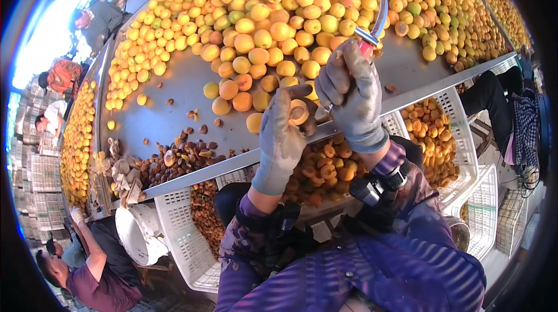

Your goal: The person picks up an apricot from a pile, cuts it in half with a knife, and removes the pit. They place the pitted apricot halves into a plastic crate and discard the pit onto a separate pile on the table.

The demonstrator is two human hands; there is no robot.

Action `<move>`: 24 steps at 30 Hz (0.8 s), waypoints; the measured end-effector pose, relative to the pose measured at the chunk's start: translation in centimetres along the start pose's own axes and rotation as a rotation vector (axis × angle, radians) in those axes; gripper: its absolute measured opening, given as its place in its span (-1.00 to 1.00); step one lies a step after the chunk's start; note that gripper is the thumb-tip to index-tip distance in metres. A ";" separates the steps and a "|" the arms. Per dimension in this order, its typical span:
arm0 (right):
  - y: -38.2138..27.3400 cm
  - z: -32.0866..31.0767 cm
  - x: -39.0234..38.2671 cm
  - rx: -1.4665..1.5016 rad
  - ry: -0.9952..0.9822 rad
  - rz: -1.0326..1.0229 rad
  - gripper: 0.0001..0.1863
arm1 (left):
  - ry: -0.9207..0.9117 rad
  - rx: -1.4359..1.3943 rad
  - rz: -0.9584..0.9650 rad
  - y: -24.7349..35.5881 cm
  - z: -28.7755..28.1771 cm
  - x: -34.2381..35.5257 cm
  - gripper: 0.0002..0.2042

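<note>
1. A grey metal sorting table (pixel 174 88) is heaped with whole orange-yellow apricots (pixel 279 15); brown pits (pixel 180 158) are piled at its near edge.
2. A halved apricot with an open pit hollow (pixel 299 111) is pinched between the grey-gloved left hand (pixel 282 137) fingers, above the table edge.
3. A curved steel knife with a red handle (pixel 376 18) is gripped in the closed grey-gloved right hand (pixel 351 97), blade pointing up.
4. White slotted plastic crates (pixel 465 137) of halved fruit are set below.

We see a long grey metal table (pixel 174 88) heaped with fruit, white slatted crates (pixel 180 225) tucked under its near edge. Left of the table stand stacked crates (pixel 40 178) (daylight glares in above them), with other workers seated close by.
</note>
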State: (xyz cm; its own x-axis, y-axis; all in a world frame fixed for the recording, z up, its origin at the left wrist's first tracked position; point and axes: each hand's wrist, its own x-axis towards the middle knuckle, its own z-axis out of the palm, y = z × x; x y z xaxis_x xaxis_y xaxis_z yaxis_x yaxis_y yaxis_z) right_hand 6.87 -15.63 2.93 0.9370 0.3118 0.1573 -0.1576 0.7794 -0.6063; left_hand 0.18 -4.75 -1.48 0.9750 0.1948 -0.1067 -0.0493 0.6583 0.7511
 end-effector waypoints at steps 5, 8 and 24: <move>0.2 -0.1 0.4 0.040 0.044 -0.069 -0.73 | 0.017 -0.057 -0.050 -0.9 0.9 -0.1 -0.57; 0.1 -0.2 0.0 0.002 -0.030 -0.120 -0.75 | 0.029 -0.062 -0.036 -1.2 1.0 -0.3 -0.60; 1.3 -0.4 0.2 0.037 0.096 0.029 -0.59 | 0.164 -0.016 -0.059 -1.8 0.9 -0.2 -0.73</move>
State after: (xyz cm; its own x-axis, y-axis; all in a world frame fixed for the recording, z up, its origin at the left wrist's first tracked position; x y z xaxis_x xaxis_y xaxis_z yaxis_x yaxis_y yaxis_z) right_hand 6.97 -14.80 1.87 0.9570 0.2829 0.0634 -0.1954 0.7909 -0.5799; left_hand 0.29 -6.59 -2.24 0.9279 0.2710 -0.2560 0.0019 0.6832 0.7302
